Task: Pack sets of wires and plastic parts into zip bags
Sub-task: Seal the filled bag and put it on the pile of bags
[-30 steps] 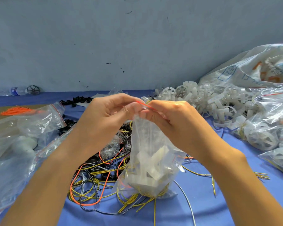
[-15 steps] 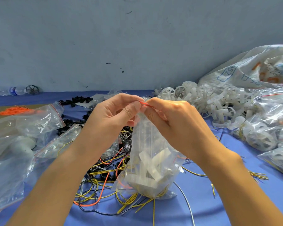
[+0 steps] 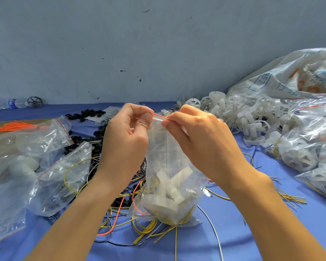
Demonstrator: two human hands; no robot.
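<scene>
As hands [image 3: 125, 142] [image 3: 203, 142] pinch its edge, zip bag [image 3: 169, 187] stands.

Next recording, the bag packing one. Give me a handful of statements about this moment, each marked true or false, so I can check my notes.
1. The left hand and the right hand both pinch the red zip strip at the top of the zip bag. True.
2. The zip bag is empty. False: it holds white plastic parts, and yellow wires show at its bottom.
3. White plastic wheels are piled at the right, near the wall. True.
4. The right hand lies flat on the table. False: it is raised, with its grip on the zip strip.
5. A bundle of orange wires lies at the far left. True.
</scene>
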